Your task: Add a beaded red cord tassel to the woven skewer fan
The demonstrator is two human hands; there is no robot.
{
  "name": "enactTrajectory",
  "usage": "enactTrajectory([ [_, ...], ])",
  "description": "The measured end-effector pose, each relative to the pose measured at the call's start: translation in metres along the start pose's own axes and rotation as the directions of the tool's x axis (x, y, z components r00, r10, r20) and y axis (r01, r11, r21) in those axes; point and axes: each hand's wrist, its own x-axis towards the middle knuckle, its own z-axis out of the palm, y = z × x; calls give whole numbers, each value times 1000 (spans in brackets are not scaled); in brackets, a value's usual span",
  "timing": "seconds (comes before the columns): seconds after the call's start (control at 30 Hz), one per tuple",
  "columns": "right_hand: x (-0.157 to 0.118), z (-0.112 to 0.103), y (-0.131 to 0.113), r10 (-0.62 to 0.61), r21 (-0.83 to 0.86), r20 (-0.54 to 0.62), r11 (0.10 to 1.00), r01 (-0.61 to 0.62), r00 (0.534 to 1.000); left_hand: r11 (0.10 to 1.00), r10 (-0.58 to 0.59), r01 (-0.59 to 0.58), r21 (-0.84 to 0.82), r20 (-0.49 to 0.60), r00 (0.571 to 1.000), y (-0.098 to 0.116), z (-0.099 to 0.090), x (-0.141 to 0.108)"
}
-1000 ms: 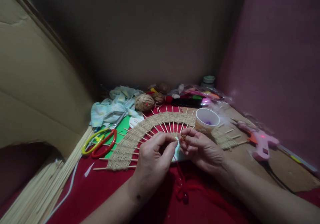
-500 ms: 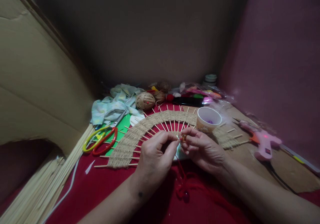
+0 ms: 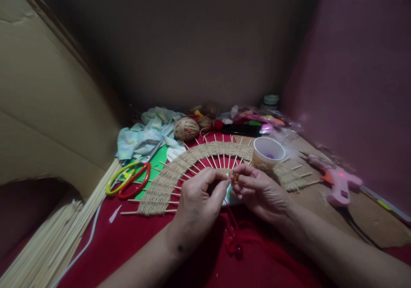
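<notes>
My left hand [image 3: 204, 193] pinches the end of a red cord [image 3: 231, 213] between thumb and forefinger. Facing it, my right hand [image 3: 257, 189] grips a small amber bead [image 3: 236, 177] in its fingertips, and the cord's tip meets the bead there. Below the hands the cord hangs down to a dark red bead [image 3: 238, 252] close to the red cloth. Behind both hands lies a half-round woven twine piece [image 3: 189, 161] on thin sticks, its lower middle partly hidden by my fingers. A paper cup [image 3: 268, 161] with something purple inside stands just beyond my right hand.
Scissors [image 3: 134, 184] with yellow and red handles lie at left, near a bundle of sticks [image 3: 48, 241]. Twine balls [image 3: 186, 129] and patterned cloth [image 3: 144, 136] sit at the back. A pink glue gun [image 3: 340, 183] rests on cardboard [image 3: 362, 219] at right.
Almost nothing differs. Both hands keep their pinch at the bead and cord, and the view has shifted very slightly.
</notes>
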Motion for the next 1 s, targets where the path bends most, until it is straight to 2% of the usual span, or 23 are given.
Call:
enactTrajectory([
  [0.17,-1,2,0,2,1,3,1000,-2,1000,1000,18,-18,-9,-7,1000,-1,0,1],
  [0.4,0,1,0,-5,-7,7,1000,5,1000,994,105,-106,-13,-36,994,-2,1,1],
  [1.0,-1,0,2,-38,-64,-42,997,35,998,990,139,-139,5,-22,990,-4,1,0],
])
